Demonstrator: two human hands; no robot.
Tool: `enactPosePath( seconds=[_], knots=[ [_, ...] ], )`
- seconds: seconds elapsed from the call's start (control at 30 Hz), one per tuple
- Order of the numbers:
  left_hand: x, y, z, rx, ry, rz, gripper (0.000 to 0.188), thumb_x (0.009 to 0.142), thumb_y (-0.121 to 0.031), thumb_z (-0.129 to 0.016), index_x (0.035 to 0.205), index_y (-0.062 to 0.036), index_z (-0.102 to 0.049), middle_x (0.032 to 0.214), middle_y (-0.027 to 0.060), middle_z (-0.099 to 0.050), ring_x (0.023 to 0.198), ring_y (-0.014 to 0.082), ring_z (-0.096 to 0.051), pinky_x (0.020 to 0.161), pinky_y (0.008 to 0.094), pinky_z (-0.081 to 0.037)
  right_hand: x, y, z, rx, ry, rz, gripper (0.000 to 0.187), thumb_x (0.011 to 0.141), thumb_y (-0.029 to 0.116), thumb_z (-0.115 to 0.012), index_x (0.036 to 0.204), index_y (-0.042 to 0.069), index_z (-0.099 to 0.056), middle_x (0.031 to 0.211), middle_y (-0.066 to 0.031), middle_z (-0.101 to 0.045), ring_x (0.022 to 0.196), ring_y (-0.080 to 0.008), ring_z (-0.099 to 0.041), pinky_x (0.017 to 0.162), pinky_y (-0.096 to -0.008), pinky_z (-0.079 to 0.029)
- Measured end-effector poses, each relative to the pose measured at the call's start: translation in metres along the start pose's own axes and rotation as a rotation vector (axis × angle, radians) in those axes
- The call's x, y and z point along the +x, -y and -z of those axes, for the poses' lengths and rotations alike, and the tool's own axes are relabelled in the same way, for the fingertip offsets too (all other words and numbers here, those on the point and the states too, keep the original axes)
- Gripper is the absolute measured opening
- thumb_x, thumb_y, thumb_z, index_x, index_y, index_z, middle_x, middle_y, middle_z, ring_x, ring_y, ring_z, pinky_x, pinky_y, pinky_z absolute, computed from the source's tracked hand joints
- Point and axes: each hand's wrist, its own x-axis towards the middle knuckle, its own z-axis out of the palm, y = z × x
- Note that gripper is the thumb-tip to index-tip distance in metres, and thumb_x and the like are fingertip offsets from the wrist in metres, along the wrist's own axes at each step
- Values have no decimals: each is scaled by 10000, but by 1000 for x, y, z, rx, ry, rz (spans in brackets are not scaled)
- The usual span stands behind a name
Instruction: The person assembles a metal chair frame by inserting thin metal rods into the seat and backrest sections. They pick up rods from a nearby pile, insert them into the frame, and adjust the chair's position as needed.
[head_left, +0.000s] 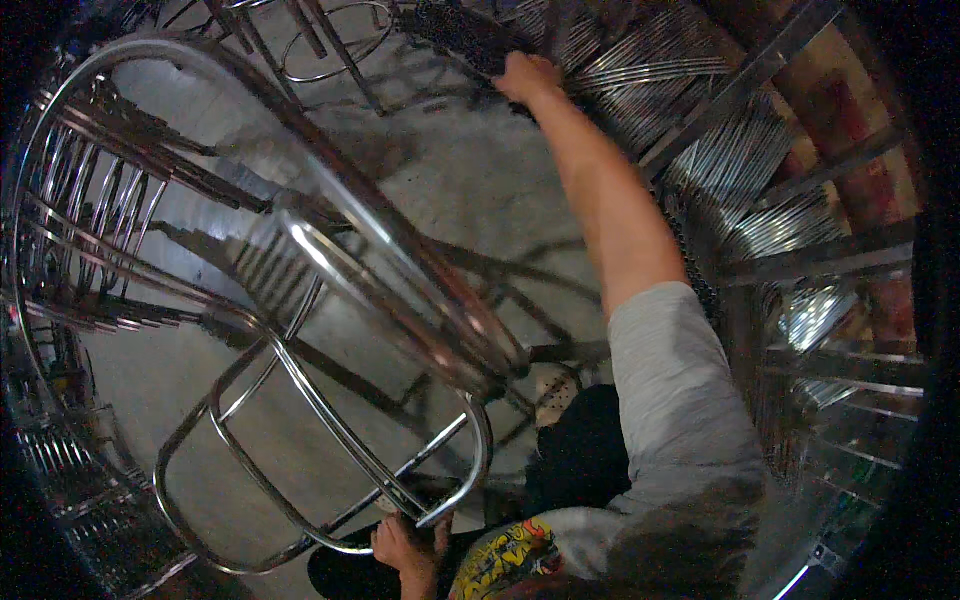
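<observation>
A shiny bent-tube metal chair frame [322, 402] leans across the left and front, with a large rounded loop rising toward the far left. My left hand [402, 545] is closed on its lower tubing, close to my lap. My right arm stretches far forward. At its end my right hand [528, 80] has its fingers curled at a dark, rough-textured thing [455, 30] beside stacked metal rods [650, 72]. The fingertips are hidden, and what they hold is too dark to make out.
On the right stands a metal rack [820, 262] holding bundles of thin rods. More tubular frames with rows of bars [105, 215] stand at the left. A round-ringed metal stool frame [340, 45] is at the far side. My shoe [555, 395] rests on the concrete floor [440, 190].
</observation>
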Motion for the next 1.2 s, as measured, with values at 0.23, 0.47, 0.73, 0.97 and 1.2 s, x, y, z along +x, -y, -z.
enactPosePath(
  seconds=[0.23, 0.47, 0.73, 0.97, 1.2],
  knots=[
    [-2, -3, 1, -31, -28, -31, 569, 669, -544, -740, 917, -55, -586, 753, 117, -552, 674, 354, -549, 587, 460, -397, -3, 33, -6, -26, -47, -12, 278, 873, 203, -548, 1113, 143, -675, 1175, -130, -654, 1137, -348, -599, 997, -525, -402],
    [-41, 35, -33, 1, 33, 8, 502, 698, -508, -715, 950, -84, -624, 787, 121, -603, 710, 359, -585, 618, 480, -440, -9, 38, -15, -101, -282, 118, 275, 906, 170, -493, 1109, 83, -657, 1157, -166, -640, 1048, -339, -628, 979, -524, -405],
    [-57, 58, -68, 107, 160, 119, 549, 668, -571, -729, 953, -109, -647, 818, 111, -635, 748, 357, -615, 660, 484, -475, -31, 71, 31, 560, -1021, 216, 299, 933, 307, -530, 941, 12, -578, 930, -176, -636, 817, -371, -626, 713, -440, -481],
    [-5, 1, -7, -159, -192, -47, 499, 655, -459, -798, 858, -79, -546, 746, 94, -553, 710, 336, -567, 630, 456, -404, -148, 96, 215, 1194, -1009, 563, 396, 984, 374, -444, 758, 59, -525, 585, -31, -469, 523, -137, -444, 488, -349, -368],
    [16, 20, 33, -480, 29, 137, 601, 765, -454, -745, 1085, 7, -532, 952, 202, -613, 885, 396, -596, 793, 485, -457, -419, 99, 303, 1800, -432, 1107, 319, 969, 310, -447, 707, 144, -367, 596, -13, -344, 564, -155, -313, 547, -327, -288]
  ],
)
